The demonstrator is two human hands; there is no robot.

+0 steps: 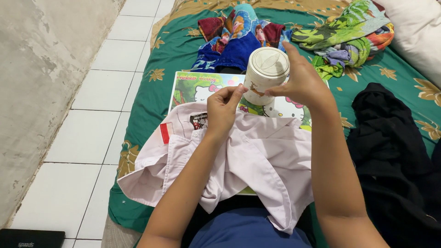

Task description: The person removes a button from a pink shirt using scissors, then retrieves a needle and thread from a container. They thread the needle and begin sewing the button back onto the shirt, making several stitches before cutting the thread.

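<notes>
A pale pink shirt (271, 156) lies spread over a colourful cartoon-printed board (193, 87) on my lap. My left hand (223, 110) rests on the shirt near its collar, fingers pinched together on something small that I cannot make out. My right hand (303, 80) reaches over the board and grips a white cylindrical container (264, 73) with a cream lid, which stands upright at the board's far edge.
A green bedsheet with gold leaf prints (158, 98) covers the mattress. Piled at its far end are a blue cartoon cloth (234, 39) and a green patterned cloth (349, 34). A black garment (390, 151) lies at my right. White floor tiles (96, 119) and a grey wall (32, 82) are at the left.
</notes>
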